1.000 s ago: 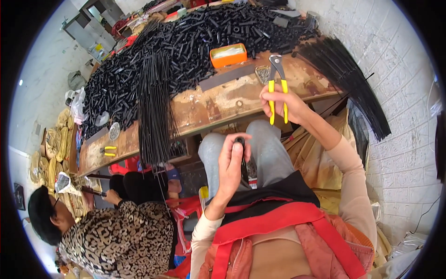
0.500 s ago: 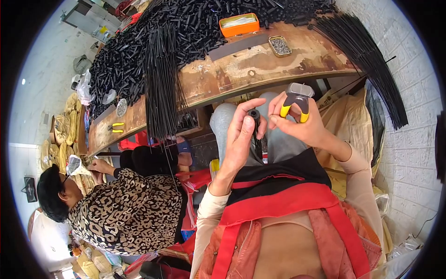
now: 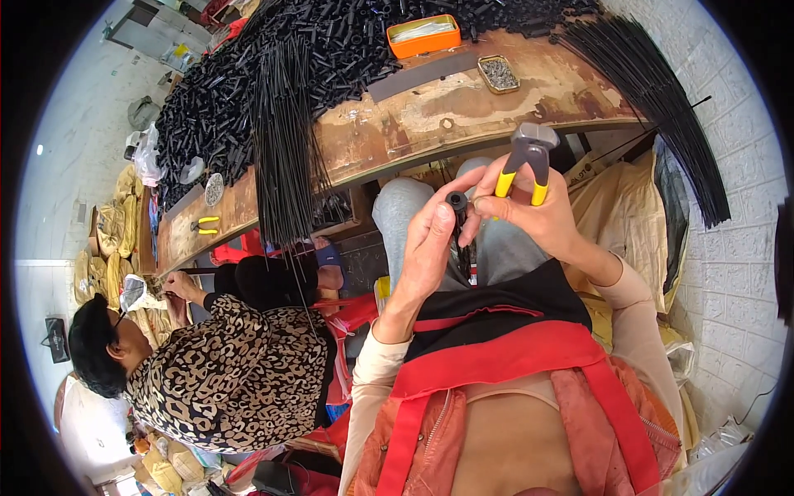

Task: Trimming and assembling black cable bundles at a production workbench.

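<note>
Above my lap, my left hand [image 3: 432,236] is closed round a black tube-shaped part [image 3: 456,200], its round hollow end facing up between thumb and fingers. Close beside it, my right hand [image 3: 538,211] grips end-cutting pliers [image 3: 529,157] with yellow-and-black handles, their metal head pointing up and away from me. The thumb and forefinger of that hand are pinched together right by the tube's end. Whatever sits in the pinch is too small to make out.
A wooden bench [image 3: 430,124] carries a heap of black tubular parts [image 3: 215,107], bundles of thin black rods [image 3: 285,149], an orange box [image 3: 423,36] and a small tin of metal bits [image 3: 499,74]. A co-worker [image 3: 223,372] sits to my left; a brick wall [image 3: 719,273] stands right.
My right hand has come closer to the left, its pinched fingertips now at the tube's end. The pliers have tipped farther away from me.
</note>
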`<state>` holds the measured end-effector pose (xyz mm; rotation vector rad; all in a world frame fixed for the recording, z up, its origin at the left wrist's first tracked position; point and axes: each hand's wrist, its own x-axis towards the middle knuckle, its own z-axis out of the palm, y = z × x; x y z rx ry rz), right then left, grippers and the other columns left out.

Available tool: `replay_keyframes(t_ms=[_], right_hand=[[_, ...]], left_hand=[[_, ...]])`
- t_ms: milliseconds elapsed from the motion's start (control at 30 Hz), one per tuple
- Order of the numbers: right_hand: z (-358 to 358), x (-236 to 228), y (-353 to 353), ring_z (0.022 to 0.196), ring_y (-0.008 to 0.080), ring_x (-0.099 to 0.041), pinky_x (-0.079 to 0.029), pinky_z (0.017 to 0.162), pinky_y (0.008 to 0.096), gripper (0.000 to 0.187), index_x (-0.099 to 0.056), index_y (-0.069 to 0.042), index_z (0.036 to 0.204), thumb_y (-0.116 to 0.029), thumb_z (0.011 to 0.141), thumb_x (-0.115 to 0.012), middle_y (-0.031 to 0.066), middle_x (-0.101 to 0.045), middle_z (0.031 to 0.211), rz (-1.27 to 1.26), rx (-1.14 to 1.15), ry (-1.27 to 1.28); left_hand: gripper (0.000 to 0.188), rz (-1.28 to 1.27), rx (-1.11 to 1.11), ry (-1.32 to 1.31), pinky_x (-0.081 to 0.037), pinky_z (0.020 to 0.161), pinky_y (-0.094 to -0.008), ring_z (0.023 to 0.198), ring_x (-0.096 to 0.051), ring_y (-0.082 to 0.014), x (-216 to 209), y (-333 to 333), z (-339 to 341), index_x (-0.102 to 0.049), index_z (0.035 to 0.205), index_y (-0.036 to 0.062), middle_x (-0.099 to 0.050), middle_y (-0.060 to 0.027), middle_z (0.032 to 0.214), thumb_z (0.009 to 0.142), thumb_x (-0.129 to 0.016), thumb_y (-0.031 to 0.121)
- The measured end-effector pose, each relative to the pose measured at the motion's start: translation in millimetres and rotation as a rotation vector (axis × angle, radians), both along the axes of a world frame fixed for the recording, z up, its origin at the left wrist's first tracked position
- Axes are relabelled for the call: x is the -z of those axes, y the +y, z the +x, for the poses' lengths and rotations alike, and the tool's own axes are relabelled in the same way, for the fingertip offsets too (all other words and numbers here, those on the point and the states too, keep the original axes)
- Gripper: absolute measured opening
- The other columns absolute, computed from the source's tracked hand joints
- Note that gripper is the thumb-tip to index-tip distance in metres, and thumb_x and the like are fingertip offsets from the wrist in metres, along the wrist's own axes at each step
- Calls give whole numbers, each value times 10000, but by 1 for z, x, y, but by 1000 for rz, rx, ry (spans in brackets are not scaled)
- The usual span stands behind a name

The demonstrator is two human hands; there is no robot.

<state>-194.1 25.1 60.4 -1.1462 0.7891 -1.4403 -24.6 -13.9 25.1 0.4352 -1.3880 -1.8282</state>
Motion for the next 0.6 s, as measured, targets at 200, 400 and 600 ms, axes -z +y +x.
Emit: replay_keyframes(t_ms=[200,400,600], right_hand=[[-5,12,-7,759,127,-585,-471,668,273,135,-570,-10,989,-64,892,-645,60,-586,853,125,-15,-46],[-7,18,-22,735,111,-505,-432,656,264,118,-550,-63,973,-136,910,-618,32,-520,813,279,-196,-501],[0,22,-15,725,117,-533,-439,665,264,147,-565,-45,967,-153,903,-642,35,-545,827,168,-59,-168]], left_hand=[[624,22,-19,50,-340,645,-221,704,-422,-77,-7,-1,-4,-422,1378,-27,-531,-16,829,997,-436,467],[698,36,-83,4,-338,615,-239,681,-417,-96,-6,-1,-1,-419,1362,-44,-471,-10,774,958,-479,523],[611,40,-110,19,-333,642,-221,672,-398,-81,-2,-4,-5,-422,1387,-11,-472,6,737,1002,-426,463]])
